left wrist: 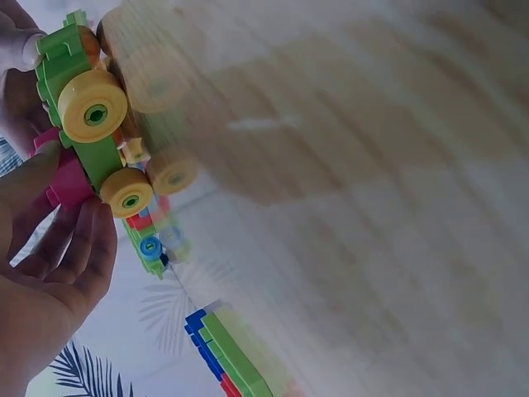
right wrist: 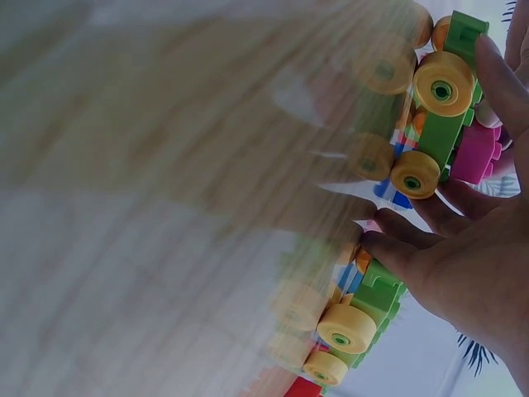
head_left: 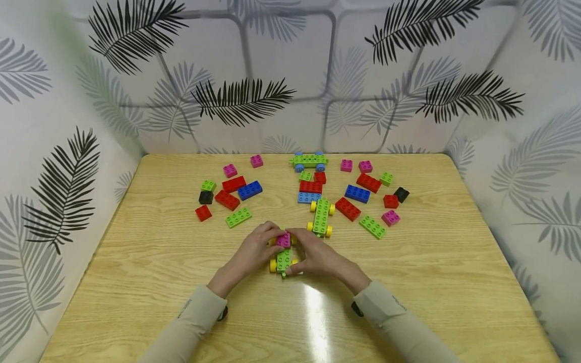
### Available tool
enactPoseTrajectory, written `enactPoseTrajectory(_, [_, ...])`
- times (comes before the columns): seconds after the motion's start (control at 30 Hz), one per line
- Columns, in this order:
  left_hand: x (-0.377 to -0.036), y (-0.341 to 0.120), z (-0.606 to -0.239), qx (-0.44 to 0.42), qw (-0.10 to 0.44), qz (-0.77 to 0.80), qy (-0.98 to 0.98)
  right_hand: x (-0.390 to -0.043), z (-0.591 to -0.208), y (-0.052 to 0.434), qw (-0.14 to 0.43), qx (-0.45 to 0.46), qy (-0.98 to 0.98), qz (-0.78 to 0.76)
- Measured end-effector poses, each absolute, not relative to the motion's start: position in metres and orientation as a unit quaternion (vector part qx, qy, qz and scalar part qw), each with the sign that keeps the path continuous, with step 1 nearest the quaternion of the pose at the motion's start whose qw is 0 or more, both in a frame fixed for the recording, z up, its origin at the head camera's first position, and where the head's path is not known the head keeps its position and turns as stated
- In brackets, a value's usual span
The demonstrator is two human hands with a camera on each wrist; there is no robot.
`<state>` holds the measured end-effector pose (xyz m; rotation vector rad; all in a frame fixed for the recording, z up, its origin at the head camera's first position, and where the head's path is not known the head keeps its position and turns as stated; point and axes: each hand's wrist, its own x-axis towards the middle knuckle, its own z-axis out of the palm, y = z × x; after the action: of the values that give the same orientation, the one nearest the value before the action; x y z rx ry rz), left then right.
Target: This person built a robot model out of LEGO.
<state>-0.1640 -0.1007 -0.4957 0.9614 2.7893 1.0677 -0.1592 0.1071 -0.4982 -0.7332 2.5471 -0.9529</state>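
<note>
We see a lime-green plastic wheeled base with yellow wheels (head_left: 283, 262) on the near middle part of the pale wood-grain table (head_left: 150, 262), pointing away from the person. A bright pink square plastic brick (head_left: 283, 240) sits over its far end. The left hand (head_left: 257, 248) pinches this brick, thumb on the near side and fingertips on the far side, so its grip is narrow. The right hand (head_left: 317, 253) holds the base from the right, its thumb by the near end and its fingers curved round the far end.

Just beyond the right hand we find a second lime-green base with yellow wheels (head_left: 321, 217). Past it lie a light blue rectangular brick (head_left: 309, 197), a long red brick (head_left: 310, 186), a small green square brick (head_left: 305, 176) and a small red square brick (head_left: 320, 177), then a green base with blue wheels (head_left: 309, 161) near the table's far edge.

To either side we see loose bricks, among them a dark blue rectangular brick (head_left: 250, 190) and a black square brick (head_left: 206, 197) on the left, and a flat lime-green brick (head_left: 372, 227) on the right. A white leaf-printed backdrop (head_left: 290, 60) surrounds the table.
</note>
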Motion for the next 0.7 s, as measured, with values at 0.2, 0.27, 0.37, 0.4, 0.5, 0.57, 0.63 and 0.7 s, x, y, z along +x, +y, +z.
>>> enactPoseTrajectory(0.2, [-0.165, -0.101, -0.493, 0.309, 0.008, 0.339, 0.889, -0.159, -0.499, 0.108, 0.159, -0.259, 0.891, -0.336])
enactPoseTrajectory(0.27, [-0.167, -0.101, -0.491, 0.309, 0.013, 0.338, 0.889, -0.160, -0.499, 0.108, 0.160, -0.259, 0.891, -0.337])
enactPoseTrajectory(0.37, [-0.170, -0.101, -0.489, 0.309, 0.024, 0.331, 0.891, -0.160, -0.500, 0.108, 0.160, -0.260, 0.889, -0.341])
enactPoseTrajectory(0.4, [-0.172, -0.101, -0.488, 0.310, 0.030, 0.328, 0.892, -0.160, -0.500, 0.108, 0.161, -0.260, 0.889, -0.341])
enactPoseTrajectory(0.5, [-0.175, -0.100, -0.485, 0.312, 0.047, 0.320, 0.894, -0.160, -0.500, 0.108, 0.167, -0.255, 0.889, -0.341])
enactPoseTrajectory(0.57, [-0.177, -0.099, -0.483, 0.312, 0.057, 0.319, 0.893, -0.160, -0.500, 0.108, 0.173, -0.251, 0.890, -0.340])
enactPoseTrajectory(0.63, [-0.178, -0.099, -0.482, 0.311, 0.065, 0.320, 0.893, -0.160, -0.500, 0.108, 0.176, -0.249, 0.890, -0.339])
enactPoseTrajectory(0.7, [-0.179, -0.099, -0.482, 0.311, 0.068, 0.320, 0.892, -0.160, -0.500, 0.108, 0.178, -0.248, 0.891, -0.336])
